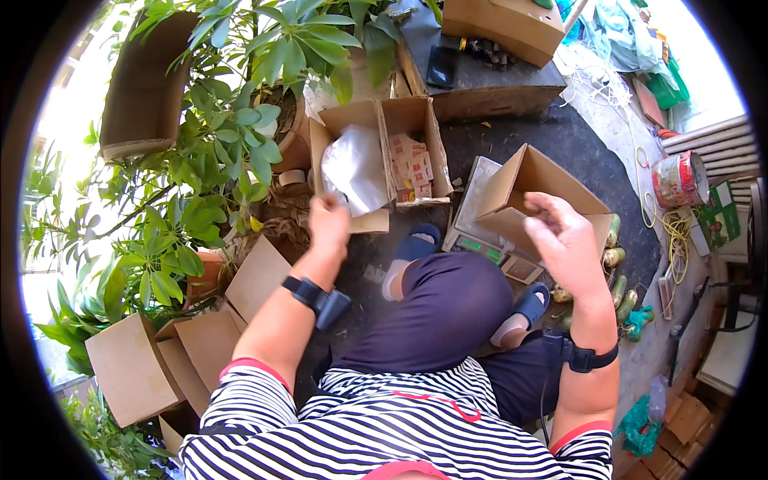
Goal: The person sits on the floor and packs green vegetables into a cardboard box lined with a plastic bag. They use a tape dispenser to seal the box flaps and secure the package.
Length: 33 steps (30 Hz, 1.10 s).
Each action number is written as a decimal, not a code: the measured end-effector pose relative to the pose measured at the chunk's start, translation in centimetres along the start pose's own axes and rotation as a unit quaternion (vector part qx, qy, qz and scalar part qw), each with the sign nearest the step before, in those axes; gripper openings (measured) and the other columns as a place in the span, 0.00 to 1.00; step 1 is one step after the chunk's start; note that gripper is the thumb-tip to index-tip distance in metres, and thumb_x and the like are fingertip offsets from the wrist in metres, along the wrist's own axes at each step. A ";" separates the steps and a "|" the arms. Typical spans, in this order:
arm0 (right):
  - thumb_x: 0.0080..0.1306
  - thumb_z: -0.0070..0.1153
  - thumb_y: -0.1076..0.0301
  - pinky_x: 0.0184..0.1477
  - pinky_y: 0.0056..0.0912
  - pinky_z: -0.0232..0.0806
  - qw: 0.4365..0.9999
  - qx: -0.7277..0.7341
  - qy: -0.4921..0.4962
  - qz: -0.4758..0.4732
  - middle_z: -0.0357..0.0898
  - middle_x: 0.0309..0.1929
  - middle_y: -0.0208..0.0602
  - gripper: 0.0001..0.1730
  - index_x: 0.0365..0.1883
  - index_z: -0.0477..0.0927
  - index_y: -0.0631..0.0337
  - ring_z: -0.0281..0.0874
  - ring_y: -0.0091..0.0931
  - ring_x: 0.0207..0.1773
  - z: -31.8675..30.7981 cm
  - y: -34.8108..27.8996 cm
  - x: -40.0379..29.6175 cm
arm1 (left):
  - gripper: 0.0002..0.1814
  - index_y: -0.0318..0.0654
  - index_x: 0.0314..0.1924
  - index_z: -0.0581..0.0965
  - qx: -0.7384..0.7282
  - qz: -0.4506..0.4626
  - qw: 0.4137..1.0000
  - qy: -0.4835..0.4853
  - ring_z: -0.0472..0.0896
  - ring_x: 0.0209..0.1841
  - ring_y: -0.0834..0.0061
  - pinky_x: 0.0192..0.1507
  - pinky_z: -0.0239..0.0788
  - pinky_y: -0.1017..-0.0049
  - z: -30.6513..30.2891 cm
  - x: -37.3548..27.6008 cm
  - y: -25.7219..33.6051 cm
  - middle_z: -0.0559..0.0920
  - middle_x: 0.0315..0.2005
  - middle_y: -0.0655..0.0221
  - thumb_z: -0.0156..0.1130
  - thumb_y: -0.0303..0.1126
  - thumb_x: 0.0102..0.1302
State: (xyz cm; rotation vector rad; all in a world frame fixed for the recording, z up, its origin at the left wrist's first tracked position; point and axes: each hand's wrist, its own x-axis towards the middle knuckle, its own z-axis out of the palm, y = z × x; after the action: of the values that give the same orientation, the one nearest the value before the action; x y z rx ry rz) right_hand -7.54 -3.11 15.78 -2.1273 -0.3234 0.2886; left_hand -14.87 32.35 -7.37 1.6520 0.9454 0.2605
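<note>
My left hand (329, 221) is at the near edge of a cardboard box holding clear plastic bags (355, 168); it is blurred, its fingers curled, and whether it pinches anything cannot be told. Joined to that box on the right stands another cardboard box (441, 153) with small printed packets (411, 163) inside. My right hand (558, 234) is raised over the near side of an open cardboard box (555, 180), fingers apart, with nothing seen in it. That box rests tilted on a flat weighing scale (474, 198) with a green display.
Potted plants (264, 138) and open cardboard boxes (129, 366) line the left. Several green-and-pale vegetables (618, 291) lie on the floor at right, near a red tin (680, 180) and yellow cord (677, 246). A dark low table (498, 99) bears a phone (442, 66) and a box.
</note>
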 end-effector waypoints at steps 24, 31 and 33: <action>0.62 0.54 0.70 0.49 0.44 0.72 0.941 -0.266 -0.129 -0.164 0.77 0.43 0.40 0.14 0.46 0.81 0.55 0.78 0.39 0.50 24.8 0.3 8.9 | 0.05 0.37 0.36 0.77 0.217 0.451 0.865 -0.021 0.79 0.40 0.55 0.46 0.68 0.63 -2.7 -3.4 7.4 0.80 0.31 0.59 0.63 0.21 0.59; 0.65 0.55 0.63 0.53 0.43 0.71 0.977 -0.194 -0.066 -0.055 0.78 0.45 0.36 0.09 0.36 0.85 0.53 0.78 0.38 0.52 24.6 1.3 10.4 | 0.05 0.36 0.39 0.78 0.063 0.282 0.956 -0.046 0.80 0.34 0.64 0.39 0.71 0.69 -2.6 -6.5 6.4 0.81 0.33 0.60 0.61 0.22 0.62; 0.65 0.58 0.64 0.55 0.42 0.70 0.980 -0.178 -0.077 -0.046 0.77 0.48 0.36 0.08 0.37 0.86 0.54 0.77 0.39 0.53 24.6 0.9 10.6 | 0.06 0.33 0.43 0.80 0.070 0.159 0.967 -0.185 0.78 0.31 0.77 0.36 0.71 0.78 -1.6 -7.7 4.0 0.83 0.34 0.67 0.59 0.27 0.69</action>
State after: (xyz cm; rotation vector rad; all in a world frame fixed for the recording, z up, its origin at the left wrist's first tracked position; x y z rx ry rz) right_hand -5.52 19.15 0.91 -2.4360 -0.6006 0.3637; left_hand -19.13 28.09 -0.88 1.8989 0.4235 0.0952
